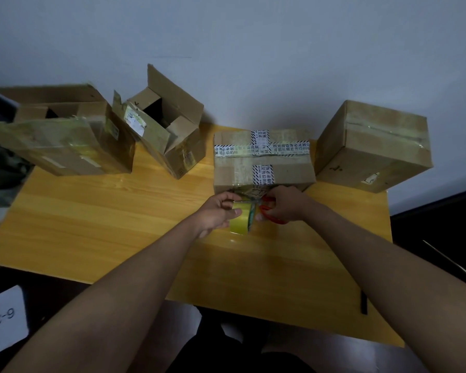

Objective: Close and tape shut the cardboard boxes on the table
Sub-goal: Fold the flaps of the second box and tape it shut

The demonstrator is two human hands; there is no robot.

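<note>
Box (262, 162), cardboard, flaps closed, crossed with printed black-and-white tape, directly beyond both hands on wooden table (119, 216); clear strip runs from its near face to yellow tape roll (241, 220), gripped in left hand (218, 214) with thumb curled over the roll. Right hand (283, 207) curled through red-handled scissors (271, 211), blades at the strip. Sealed box (371, 146) beyond right hand; open box (170, 127) and second open box (62, 130) beyond left hand.
</note>
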